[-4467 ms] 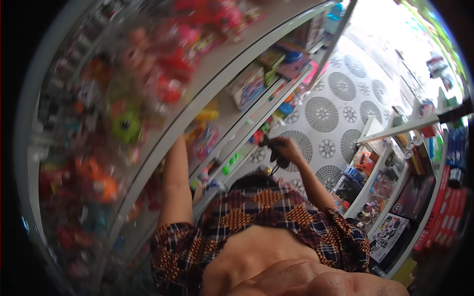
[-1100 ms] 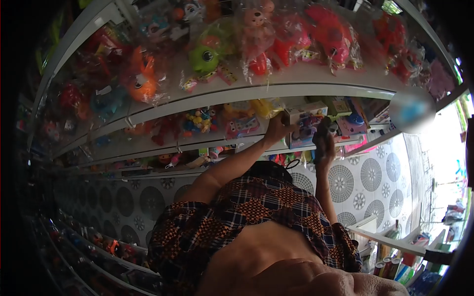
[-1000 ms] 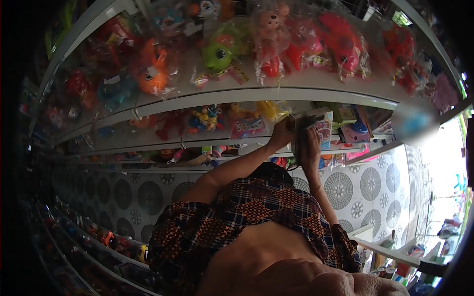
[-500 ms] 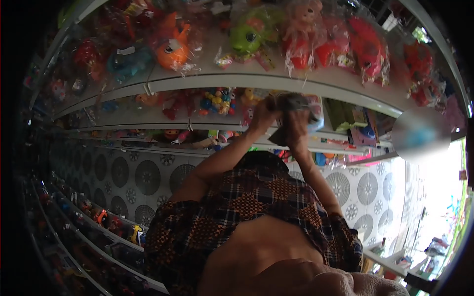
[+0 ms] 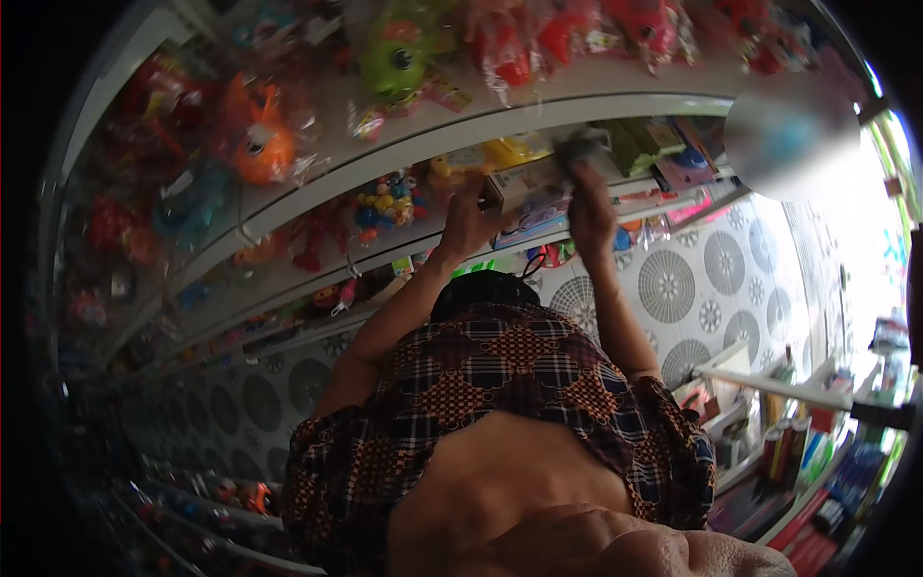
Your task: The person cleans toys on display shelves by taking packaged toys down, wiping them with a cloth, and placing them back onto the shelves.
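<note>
A toy box (image 5: 527, 185) with a pale side and a colourful face is tilted on the second shelf. My left hand (image 5: 467, 223) grips its left edge, fingers closed, with the fingertips partly hidden. Just right of the box, my right hand (image 5: 591, 216) is closed on a dark cloth-like item (image 5: 582, 149), blurred by motion, raised above the box's right end. Left of the box lie a cluster of coloured balls (image 5: 389, 204) and a yellow bagged toy (image 5: 514, 151). To its right are a green box (image 5: 642, 144) and a blue and purple toy pack (image 5: 687, 165).
Above, a white shelf (image 5: 423, 139) bears bagged toys, among them an orange one (image 5: 261, 139) and a green one (image 5: 396, 58). Patterned floor (image 5: 668, 284) shows below and right. Another rack (image 5: 769, 385) of goods stands at the lower right; darker shelves are lower left.
My right hand with the dark item has moved off the box's face, up and to the right. The box now tilts differently, and my left hand has shifted left. The view has turned slightly.
</note>
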Tool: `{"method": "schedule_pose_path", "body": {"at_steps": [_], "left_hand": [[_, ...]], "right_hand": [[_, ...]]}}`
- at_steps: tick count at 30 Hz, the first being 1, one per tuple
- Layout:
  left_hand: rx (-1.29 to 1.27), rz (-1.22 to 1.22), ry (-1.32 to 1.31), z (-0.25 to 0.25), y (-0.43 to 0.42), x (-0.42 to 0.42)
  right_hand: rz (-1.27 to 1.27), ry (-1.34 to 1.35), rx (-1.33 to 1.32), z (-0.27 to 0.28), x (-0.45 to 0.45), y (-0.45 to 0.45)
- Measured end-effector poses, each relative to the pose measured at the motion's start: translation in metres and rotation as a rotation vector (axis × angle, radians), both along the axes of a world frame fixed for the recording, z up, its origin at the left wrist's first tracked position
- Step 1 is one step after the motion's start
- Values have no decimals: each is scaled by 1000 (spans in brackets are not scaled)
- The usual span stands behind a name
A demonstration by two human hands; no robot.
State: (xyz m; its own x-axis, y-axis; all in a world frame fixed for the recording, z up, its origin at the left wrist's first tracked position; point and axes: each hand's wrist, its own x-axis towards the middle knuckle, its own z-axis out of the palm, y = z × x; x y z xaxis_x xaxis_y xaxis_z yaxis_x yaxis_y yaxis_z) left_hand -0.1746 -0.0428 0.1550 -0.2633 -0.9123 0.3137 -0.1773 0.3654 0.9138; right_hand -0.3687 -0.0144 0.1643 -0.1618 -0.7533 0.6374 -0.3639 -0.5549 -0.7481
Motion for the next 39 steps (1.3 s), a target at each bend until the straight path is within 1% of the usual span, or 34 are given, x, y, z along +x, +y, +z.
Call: {"method": "schedule_pose_path", "body": {"at_steps": [1,2,3,5,7,9,11,12,13,16,17,18,19,20,21,23,24,28,30,31,33,34,36,37,39], "left_hand": [[-74,1,-41,2,4,-5],[-102,-21,-117,5,7,-6],[-101,-58,-119,6,9,-8],[-66,-135,-28,6,11,-11],[-37,-175,-74,5,9,-9],[-12,-214,-121,3,4,-15],[48,-212,-26,1,-7,-28],[51,-242,-26,0,-12,-36],[31,-210,4,-2,-19,-45],[-68,-130,77,-19,-49,-76],[-66,-157,78,-29,-60,-84],[-111,-79,20,-36,-70,-92],[-157,0,-38,-46,-81,-99],[-172,-27,18,-57,-91,-106],[-168,-46,19,-63,-96,-109],[-131,-41,42,-73,-104,-116],[-180,-47,-29,-80,-108,-118],[-140,-31,-40,-96,-113,-116],[-255,48,-124,-97,-111,-116],[-255,50,-126,-99,-109,-115],[-176,35,-193,-103,-104,-113],[-175,39,-202,-101,-100,-116],[-285,219,-297,-97,-89,-121],[-282,214,-306,-93,-79,-124],[-210,413,-349,-88,-58,-133]], "right_hand": [[-24,295,-124,15,10,8],[-17,453,-130,16,16,10],[-51,509,-77,18,20,18],[-209,475,-55,2,6,26],[-415,261,-46,-16,-19,36],[-563,-156,182,-34,-45,60],[-737,-282,266,-62,-75,92],[-747,-408,312,-68,-81,109],[-796,-451,323,-76,-86,125],[-833,-466,400,-96,-81,172],[-848,-448,426,-102,-79,186],[-874,-414,483,-98,-72,198],[-897,-420,480,-99,-67,208],[-897,-506,520,-99,-63,216],[-893,-591,559,-100,-62,223],[-914,-651,521,-124,-72,236],[-939,-619,525,-129,-77,239],[-959,-591,579,-147,-106,238],[-948,-560,614,-155,-126,233],[-930,-570,694,-153,-134,229],[-851,-622,709,-153,-154,221],[-844,-628,714,-153,-165,218],[-785,-576,761,-153,-187,215],[-786,-584,769,-157,-198,216],[-785,-517,750,-163,-219,220]]}}
